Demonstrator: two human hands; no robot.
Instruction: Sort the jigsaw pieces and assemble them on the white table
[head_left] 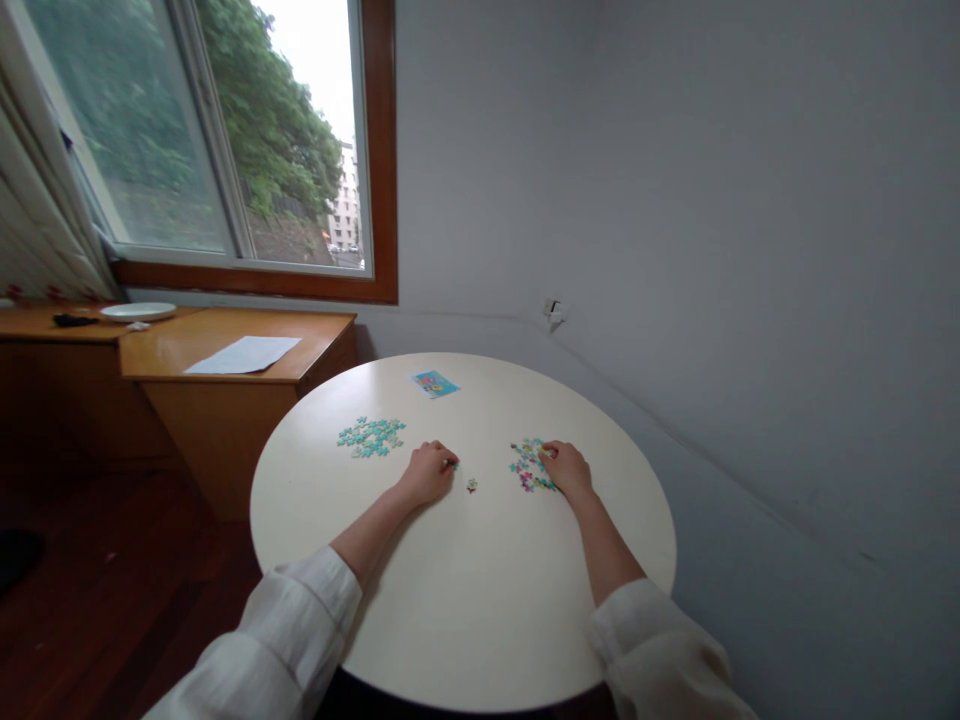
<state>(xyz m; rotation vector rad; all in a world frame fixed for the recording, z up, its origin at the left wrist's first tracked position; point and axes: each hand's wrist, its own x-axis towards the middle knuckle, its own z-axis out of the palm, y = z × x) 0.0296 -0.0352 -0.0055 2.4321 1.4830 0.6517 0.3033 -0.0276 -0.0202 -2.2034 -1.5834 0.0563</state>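
Observation:
On a round cream table (465, 600) my left hand (429, 472) rests curled, its fingertips pinched on a small teal puzzle piece (453, 464). My right hand (568, 468) lies beside a heap of multicoloured puzzle pieces (529, 468), its fingers closed on a piece at the heap's edge. A lone piece (472, 485) lies between the two hands. A cluster of teal pieces (370, 437) sits to the left of my left hand. Farther back lies a small blue picture card (435, 384).
A wooden desk (225, 385) stands left of the table with a sheet of paper (244, 354), a white plate (138, 311) and a dark object (73, 320). A window (225, 130) is above it. Grey walls enclose the right side.

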